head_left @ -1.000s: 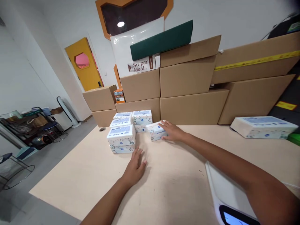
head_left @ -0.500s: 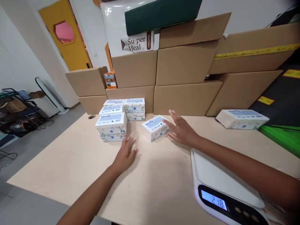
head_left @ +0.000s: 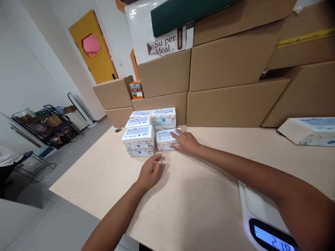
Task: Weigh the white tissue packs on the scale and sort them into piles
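Where the white pack (head_left: 163, 142) lies crosswise on the tabletop (head_left: 199, 195), just right of the front stack (head_left: 138, 141), the right hand (head_left: 187, 143), partly open, touches its right end; the left hand (head_left: 149, 172), loosely open and empty, is nearer the stack's corner.

The scale (head_left: 261, 212) at near right was cut off by the bottom edge and partly hidden beneath the right forearm (head_left: 235, 167), its last digit only half in view. The right hand (head_left: 187, 142) covered the right end of its tissue pack (head_left: 164, 140); over at far right, the lone pack (head_left: 311, 131) ran out past the edge, and at far left a seated person (head_left: 7, 158) was cropped to a white top and dark legwear.
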{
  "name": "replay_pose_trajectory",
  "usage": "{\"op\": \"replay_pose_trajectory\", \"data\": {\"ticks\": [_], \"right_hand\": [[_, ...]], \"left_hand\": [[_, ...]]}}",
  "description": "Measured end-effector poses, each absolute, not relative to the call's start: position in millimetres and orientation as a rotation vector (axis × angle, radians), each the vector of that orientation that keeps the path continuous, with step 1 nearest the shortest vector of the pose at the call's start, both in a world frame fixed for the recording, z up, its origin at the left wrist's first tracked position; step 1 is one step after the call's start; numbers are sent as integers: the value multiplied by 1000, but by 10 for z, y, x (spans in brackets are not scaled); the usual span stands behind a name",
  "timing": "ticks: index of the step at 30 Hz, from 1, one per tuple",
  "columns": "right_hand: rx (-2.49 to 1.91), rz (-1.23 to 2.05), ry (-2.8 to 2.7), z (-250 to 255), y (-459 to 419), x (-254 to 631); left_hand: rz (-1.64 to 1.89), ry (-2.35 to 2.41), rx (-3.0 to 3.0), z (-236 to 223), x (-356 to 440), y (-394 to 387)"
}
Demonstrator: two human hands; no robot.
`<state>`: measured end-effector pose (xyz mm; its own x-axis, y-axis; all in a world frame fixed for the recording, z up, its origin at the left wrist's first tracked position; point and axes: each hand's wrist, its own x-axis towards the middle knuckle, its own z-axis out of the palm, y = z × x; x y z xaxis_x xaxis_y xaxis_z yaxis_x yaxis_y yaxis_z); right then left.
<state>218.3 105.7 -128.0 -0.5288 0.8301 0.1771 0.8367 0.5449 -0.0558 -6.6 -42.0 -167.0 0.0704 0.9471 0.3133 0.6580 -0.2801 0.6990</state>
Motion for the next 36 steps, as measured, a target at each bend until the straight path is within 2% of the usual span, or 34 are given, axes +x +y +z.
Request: {"op": "replay_pose_trajectory", "data": {"ticks": [13,36], "right_hand": [[-1538,-61,-2521,-1223,1207,1889],[-1613,13,-2485,-1192,1169,1846]], "left_hand": [[1009,1615,1763,-1761,-130,-317],[1418,1991,1659,-1843,-220,-235]]}}
